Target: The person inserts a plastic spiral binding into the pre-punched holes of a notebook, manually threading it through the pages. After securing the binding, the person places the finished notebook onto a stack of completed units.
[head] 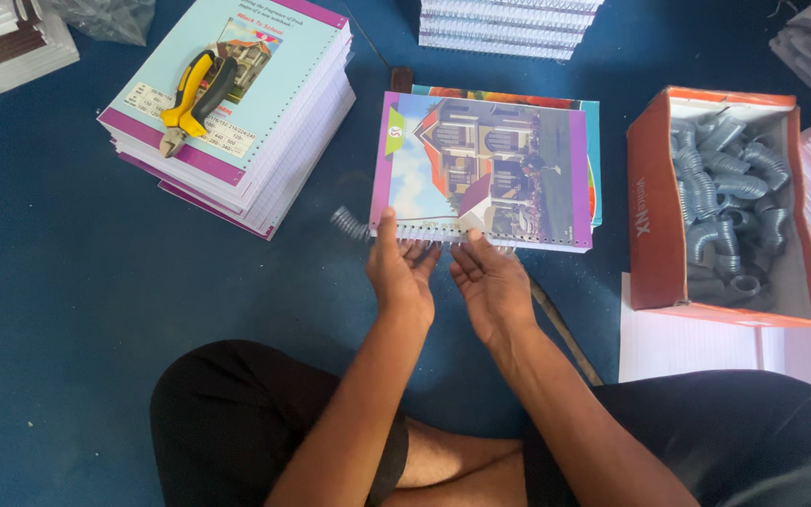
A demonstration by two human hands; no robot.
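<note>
A person sits cross-legged on a blue carpeted floor, both bare hands at the near edge of a spiral-bound notebook with a purple-bordered cover showing a house picture. The notebook lies flat on the floor in front of the knees, on top of another colourful book whose edge shows at its far and right sides.

The left hand has its thumb laid on the cover by the punched edge, the other fingers curled under that edge — so it pinches the notebook at the binding. The right hand sits just beside it, fingers loosely bent and spread, fingertips touching the same edge; whether it grips anything I cannot tell. A grey wire spiral coil sticks out past the notebook's left corner, running along the binding edge.

To the far left stands a stack of notebooks with pale blue and purple covers, and on it rests a pair of yellow-and-black handled cutting pliers. To the right, an open orange cardboard box holds a heap of grey coils. A loose sheet of lined white paper lies just below the box. More stacks of white-edged books sit at the far side.
</note>
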